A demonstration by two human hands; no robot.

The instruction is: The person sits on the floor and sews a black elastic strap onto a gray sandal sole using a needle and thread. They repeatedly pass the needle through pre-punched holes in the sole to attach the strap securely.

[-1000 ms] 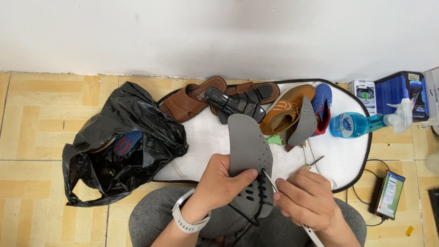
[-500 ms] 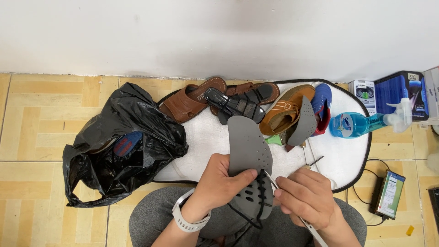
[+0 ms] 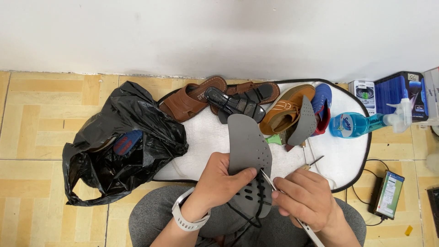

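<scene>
Honestly, the main risk is the tool (image 3: pixel 292 210) slipping: the right hand (image 3: pixel 304 203) is pinching a thin metal shaft, its tip touching the insole (image 3: pixel 249 160) edge right next to the left thumb (image 3: pixel 244 174). If the tip is skidding off the smooth grey surface, it is likely heading into that thumb or the lap below. I cannot tell what kind of tip it has.

Second risk: the insole is flexing. The left hand (image 3: pixel 219 180) is clamping only the lower half, thumb on top, fingers behind, so the upper half is sticking up unsupported and could be bending away under pressure.

Third: a black cord (image 3: pixel 254 215) is looping around the lower edge of the insole and hanging down; it could be snagging on the shaft.

Position: the insole is sitting upright between both hands, above the lap, toe end pointing to the wall. Left hand is gripping it; right hand is closed on the tool just beside it, touching it only through the tip.

Around: a white mat (image 3: pixel 347 169) holding sandals (image 3: pixel 192 98), a tan shoe (image 3: pixel 286 110), a second insole (image 3: pixel 302 123) and a blue bottle (image 3: pixel 352 124); a black bag (image 3: pixel 119 146) is lying on the left.
</scene>
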